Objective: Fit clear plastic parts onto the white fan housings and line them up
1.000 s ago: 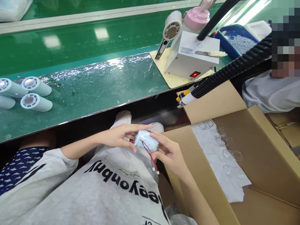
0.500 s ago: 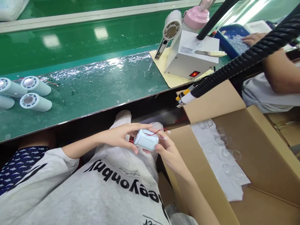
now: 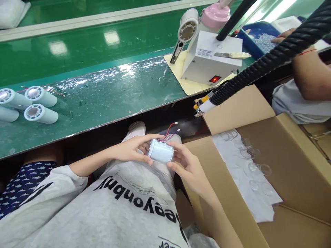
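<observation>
Over my lap, both hands grip a small white cylinder (image 3: 160, 151) with thin red and blue wires (image 3: 170, 131) sticking up from its far end. My left hand (image 3: 134, 148) wraps its left end with curled fingers. My right hand (image 3: 186, 164) cups its right side from below, thumb on top. The cylinder lies on its side just below the edge of the green bench (image 3: 103, 93).
Three white cylinders (image 3: 31, 103) lie at the bench's left. A white box with a red switch (image 3: 210, 60) stands at the right, a black ribbed hose (image 3: 261, 62) reaching down from above. An open cardboard box (image 3: 289, 151) with clear discs on white paper (image 3: 248, 172) sits right. Another person's arm (image 3: 307, 74) is at far right.
The cylinder has been turned in my hands; its wires, hanging down toward my right wrist a second ago, now point up toward the bench edge. The other person's hand reached to the blue tray.
</observation>
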Available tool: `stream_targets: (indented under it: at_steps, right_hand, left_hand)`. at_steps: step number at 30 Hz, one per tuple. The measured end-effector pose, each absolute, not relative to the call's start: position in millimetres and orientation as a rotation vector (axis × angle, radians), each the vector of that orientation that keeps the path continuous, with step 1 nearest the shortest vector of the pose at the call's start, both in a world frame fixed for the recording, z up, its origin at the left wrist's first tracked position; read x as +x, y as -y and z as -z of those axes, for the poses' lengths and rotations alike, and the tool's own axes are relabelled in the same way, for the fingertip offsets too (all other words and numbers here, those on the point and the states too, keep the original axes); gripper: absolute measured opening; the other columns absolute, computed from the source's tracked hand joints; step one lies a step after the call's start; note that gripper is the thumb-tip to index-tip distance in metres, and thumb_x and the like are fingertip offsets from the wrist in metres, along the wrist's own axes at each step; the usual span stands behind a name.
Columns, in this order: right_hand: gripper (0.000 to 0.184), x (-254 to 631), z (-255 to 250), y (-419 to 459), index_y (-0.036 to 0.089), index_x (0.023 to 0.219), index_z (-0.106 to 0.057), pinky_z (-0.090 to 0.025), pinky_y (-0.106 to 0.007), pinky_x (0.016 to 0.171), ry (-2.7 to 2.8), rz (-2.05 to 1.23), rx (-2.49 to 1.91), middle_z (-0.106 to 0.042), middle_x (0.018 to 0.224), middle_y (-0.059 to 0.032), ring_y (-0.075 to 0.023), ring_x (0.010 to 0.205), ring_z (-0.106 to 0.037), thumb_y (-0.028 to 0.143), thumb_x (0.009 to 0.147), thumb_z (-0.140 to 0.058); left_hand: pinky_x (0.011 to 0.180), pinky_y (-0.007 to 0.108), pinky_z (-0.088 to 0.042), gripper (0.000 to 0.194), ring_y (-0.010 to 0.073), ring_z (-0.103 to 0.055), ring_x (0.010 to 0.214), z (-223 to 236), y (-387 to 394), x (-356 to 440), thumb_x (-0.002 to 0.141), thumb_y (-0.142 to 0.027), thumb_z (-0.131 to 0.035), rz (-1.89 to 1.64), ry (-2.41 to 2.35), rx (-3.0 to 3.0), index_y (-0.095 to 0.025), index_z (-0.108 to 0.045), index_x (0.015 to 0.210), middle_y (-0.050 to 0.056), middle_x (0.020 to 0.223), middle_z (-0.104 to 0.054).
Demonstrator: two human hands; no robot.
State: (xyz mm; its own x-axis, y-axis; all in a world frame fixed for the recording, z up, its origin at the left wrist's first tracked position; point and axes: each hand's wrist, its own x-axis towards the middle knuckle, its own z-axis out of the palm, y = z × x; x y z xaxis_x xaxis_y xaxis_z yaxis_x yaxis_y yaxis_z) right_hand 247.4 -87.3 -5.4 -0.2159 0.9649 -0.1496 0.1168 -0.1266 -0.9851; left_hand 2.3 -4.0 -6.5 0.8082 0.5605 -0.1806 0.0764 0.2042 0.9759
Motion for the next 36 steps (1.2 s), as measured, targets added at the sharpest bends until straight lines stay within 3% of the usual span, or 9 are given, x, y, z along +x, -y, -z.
stream_targets:
  at_steps: [5, 12, 19, 25, 30, 34, 36]
  right_hand:
    - [0.049, 247.2, 6.5, 87.4, 0.029, 0.13, -0.064, -0.067, -0.037, 0.083, 1.311, -1.495, -1.223, -0.078, 0.119, -0.0078, -0.0227, 0.094, -0.078, 0.052, 0.091, -0.081]
    - [0.051, 248.2, 7.3, 89.7, 0.026, 0.124, -0.065, -0.065, -0.033, 0.068, 1.252, -1.545, -1.258, -0.075, 0.105, -0.007, -0.0207, 0.079, -0.074, 0.061, 0.089, -0.078]
    - [0.052, 246.6, 9.7, 91.0, 0.024, 0.109, -0.059, -0.063, -0.034, 0.059, 1.172, -1.673, -1.258, -0.068, 0.076, 0.0008, -0.0197, 0.061, -0.071, 0.073, 0.092, -0.065]
    - [0.067, 240.3, 9.8, 87.6, 0.023, 0.095, -0.052, -0.051, -0.025, 0.043, 0.969, -1.91, -1.223, -0.063, 0.057, 0.0033, -0.0161, 0.044, -0.063, 0.089, 0.082, -0.062]
    - [0.079, 237.9, 7.9, 82.8, 0.02, 0.098, -0.059, -0.038, -0.02, 0.035, 0.794, -2.097, -1.201, -0.065, 0.056, 0.0014, -0.0099, 0.034, -0.05, 0.096, 0.076, -0.058]
    - [0.082, 235.3, 13.7, 81.3, 0.019, 0.094, -0.065, -0.024, -0.018, 0.031, 0.72, -2.276, -1.109, -0.059, 0.05, 0.0027, -0.0059, 0.029, -0.036, 0.098, 0.078, -0.051]
    - [0.086, 231.8, 20.9, 82.1, 0.017, 0.098, -0.067, -0.023, -0.017, 0.031, 0.706, -2.318, -1.1, -0.058, 0.05, 0.0024, -0.0064, 0.03, -0.036, 0.099, 0.081, -0.044]
  left_hand:
    - [0.111, 0.045, -0.054, 0.086, 0.0319, -0.059, 0.139, 5.9, 2.3, -0.8, 0.077, -0.042, -0.093, -0.44, -0.524, 1.547, -0.032, -0.057, 0.154, 0.013, 0.158, -0.057]
    - [0.114, 0.043, -0.053, 0.08, 0.0305, -0.052, 0.15, 8.0, 4.7, -1.4, 0.085, -0.037, -0.088, -0.479, -0.435, 1.621, -0.039, -0.053, 0.157, 0.01, 0.163, -0.054]
    - [0.119, 0.047, -0.049, 0.074, 0.0334, -0.051, 0.151, 5.3, 5.7, 0.4, 0.086, -0.039, -0.086, -0.453, -0.449, 1.68, -0.033, -0.057, 0.154, 0.012, 0.162, -0.055]
    - [0.097, 0.037, -0.061, 0.071, 0.0335, -0.056, 0.145, 5.9, 8.5, 2.0, 0.086, -0.036, -0.086, -0.441, -0.466, 1.63, -0.034, -0.059, 0.152, 0.013, 0.161, -0.055]
    - [0.087, 0.032, -0.061, 0.072, 0.0288, -0.064, 0.13, 4.1, 8.9, 2.5, 0.086, -0.03, -0.084, -0.423, -0.47, 1.646, -0.034, -0.058, 0.153, 0.013, 0.159, -0.056]
    - [0.081, 0.03, -0.06, 0.072, 0.0248, -0.067, 0.114, 5.7, 11.8, 7.0, 0.085, -0.035, -0.084, -0.396, -0.557, 1.655, -0.032, -0.058, 0.152, 0.013, 0.147, -0.064]
    - [0.079, 0.029, -0.06, 0.074, 0.0222, -0.068, 0.105, 8.5, 15.5, 9.9, 0.084, -0.039, -0.085, -0.394, -0.594, 1.654, -0.03, -0.057, 0.151, 0.012, 0.138, -0.067]
